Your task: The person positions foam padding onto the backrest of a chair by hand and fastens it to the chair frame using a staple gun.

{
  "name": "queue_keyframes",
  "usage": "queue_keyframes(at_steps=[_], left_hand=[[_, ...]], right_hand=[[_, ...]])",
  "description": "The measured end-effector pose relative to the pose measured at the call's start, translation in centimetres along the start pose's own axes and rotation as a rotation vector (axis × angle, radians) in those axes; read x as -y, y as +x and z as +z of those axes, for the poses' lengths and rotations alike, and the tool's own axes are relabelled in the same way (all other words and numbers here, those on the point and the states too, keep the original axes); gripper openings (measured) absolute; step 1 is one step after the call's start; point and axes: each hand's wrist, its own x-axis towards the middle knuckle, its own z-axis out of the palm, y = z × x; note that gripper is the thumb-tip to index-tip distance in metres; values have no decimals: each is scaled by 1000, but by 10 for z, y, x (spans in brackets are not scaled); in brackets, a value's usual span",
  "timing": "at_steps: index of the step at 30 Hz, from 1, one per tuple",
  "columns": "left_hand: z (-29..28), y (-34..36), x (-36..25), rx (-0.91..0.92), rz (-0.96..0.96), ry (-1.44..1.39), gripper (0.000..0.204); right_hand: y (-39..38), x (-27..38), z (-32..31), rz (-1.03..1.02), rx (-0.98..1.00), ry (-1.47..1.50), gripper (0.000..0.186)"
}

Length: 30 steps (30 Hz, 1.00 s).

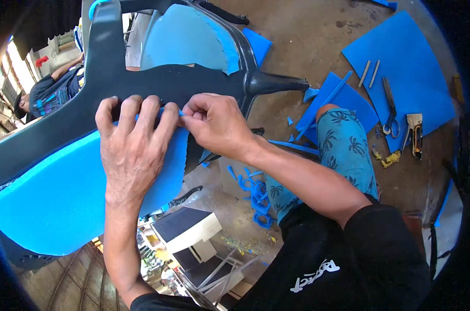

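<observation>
From where I'm standing, the L hand (134,147) is open, fingers spread and bent, pressing on the upper edge of a blue sheet (64,192). The R hand (214,122) is closed, thumb & index pinching the same sheet at its upper R corner, just beside the L fingertips. Sheet lies along the lower side of a blk frame (178,85), covering the gap there; another pale-blue panel (188,39) fills the opening above. On the floor, R side: big blue pc (411,57) w/ two thin sticks (364,73) & scissors (389,106) on it, brush (415,127) nr its lower edge. Blue offcuts (261,199) lie approx. centre, nr the wearer's knee. Another person (53,93) is far L.
</observation>
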Motion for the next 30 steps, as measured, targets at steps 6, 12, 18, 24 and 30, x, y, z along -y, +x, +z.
queue_keyframes(at_steps=[6,12,18,24,30], left_hand=[[-3,-3,-1,77,-27,53,26],[7,-1,-10,-106,-24,93,17],[32,-26,-9,-215,-102,178,17],[82,-52,-23,-101,-336,297,37],[67,-49,-38,-282,-319,252,27]], right_hand=[[-5,7,-4,87,27,1,21],[-13,-4,-21,146,-15,-12,28],[-63,-47,-104,35,-75,-291,22],[-160,-135,-404,359,-576,-1198,30],[-218,-112,-513,694,-700,-1840,53]])
